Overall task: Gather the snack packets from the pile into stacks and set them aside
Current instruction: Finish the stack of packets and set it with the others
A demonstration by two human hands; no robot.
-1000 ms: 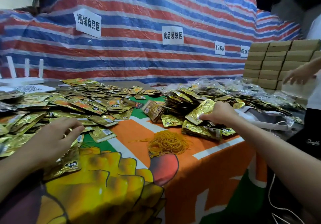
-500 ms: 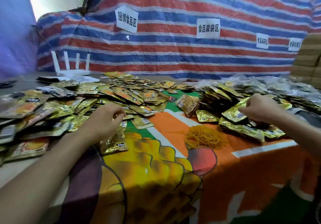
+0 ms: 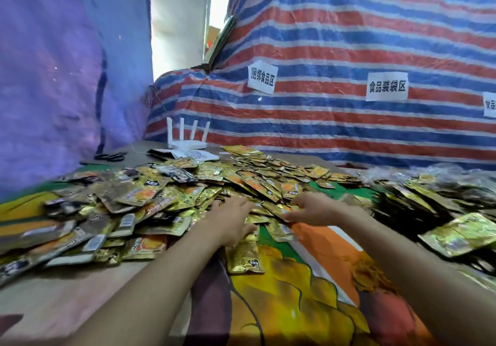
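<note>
On the left of the bench (image 3: 67,300) we see the big pile of snack packets (image 3: 150,198). Our left hand (image 3: 230,221) lies flat on its near edge, fingers stretched, resting on gold packets. Just beside it, our right hand (image 3: 314,210) touches the pile; whether it pinches a packet, we cannot tell. Stacks of packets (image 3: 408,203) lie at the right.

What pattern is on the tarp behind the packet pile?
The tarp has red, blue and white stripes, clearest in the head view.
</note>
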